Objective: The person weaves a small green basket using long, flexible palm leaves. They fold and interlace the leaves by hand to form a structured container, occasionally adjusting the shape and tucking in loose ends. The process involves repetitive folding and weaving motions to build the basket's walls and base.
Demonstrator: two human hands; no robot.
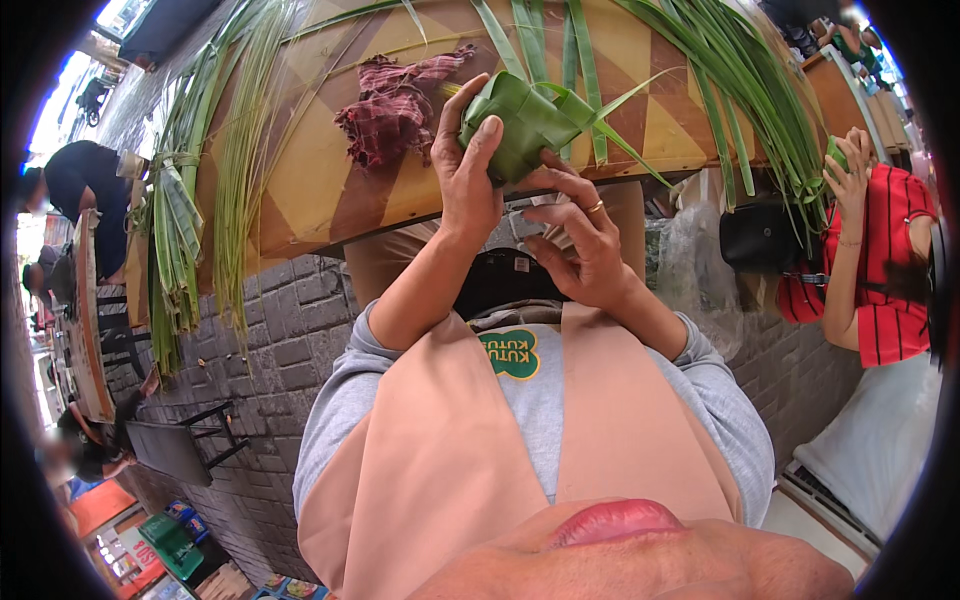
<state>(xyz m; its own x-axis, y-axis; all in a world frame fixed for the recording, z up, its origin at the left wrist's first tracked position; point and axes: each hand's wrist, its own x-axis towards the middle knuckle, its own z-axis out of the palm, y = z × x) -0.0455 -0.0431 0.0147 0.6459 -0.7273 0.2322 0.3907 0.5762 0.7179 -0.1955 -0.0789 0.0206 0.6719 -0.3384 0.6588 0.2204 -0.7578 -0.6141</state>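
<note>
A woven pouch of green palm leaf (525, 124), with loose strip ends sticking out to the right, is held up above the near edge of the table. My left hand (469, 161) grips its left side, the thumb lying across the front face. At the pouch's lower right is my right hand (589, 244), a gold ring on one finger. Its upper fingertip meets the pouch's lower edge, while the thumb and other fingers are spread. Just left of the pouch, a crumpled dark red plaid cloth (397, 105) lies on the table.
The brown-and-yellow patterned table (315, 176) carries long green palm strips (739, 90) at right. Thin leaf strands (251, 150) and a tied leaf bundle (176, 217) hang over its left side. At right, a person in red (885, 255) holds a green piece near a black bag (761, 232).
</note>
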